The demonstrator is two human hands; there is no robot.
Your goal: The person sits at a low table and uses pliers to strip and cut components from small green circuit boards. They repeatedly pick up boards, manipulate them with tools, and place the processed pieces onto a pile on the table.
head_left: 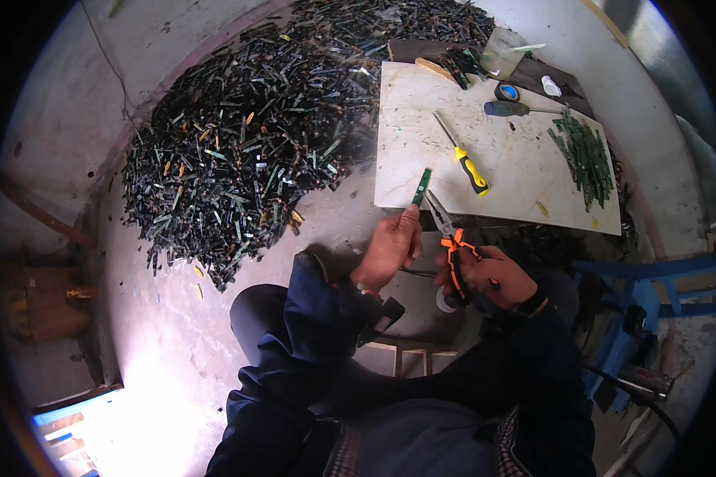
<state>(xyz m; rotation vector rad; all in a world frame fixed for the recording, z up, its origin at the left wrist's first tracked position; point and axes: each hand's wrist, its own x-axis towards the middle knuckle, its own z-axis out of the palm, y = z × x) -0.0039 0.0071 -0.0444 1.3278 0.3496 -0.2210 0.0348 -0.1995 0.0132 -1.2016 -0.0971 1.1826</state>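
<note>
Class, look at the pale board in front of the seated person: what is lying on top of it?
On the pale board: a yellow-handled screwdriver, a dark-handled screwdriver, a tape roll and green strips. A dark slab covers its far edge.

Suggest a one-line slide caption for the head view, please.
Left hand holds a green strip; right hand grips pliers.

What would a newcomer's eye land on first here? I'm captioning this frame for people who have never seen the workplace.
First the huge dark heap of narrow strips on the floor, upper left. Then the centre: the left hand pinches one green strip upright while the right hand grips orange-handled pliers. Behind them, a yellow-handled screwdriver lies on a pale board.
</note>
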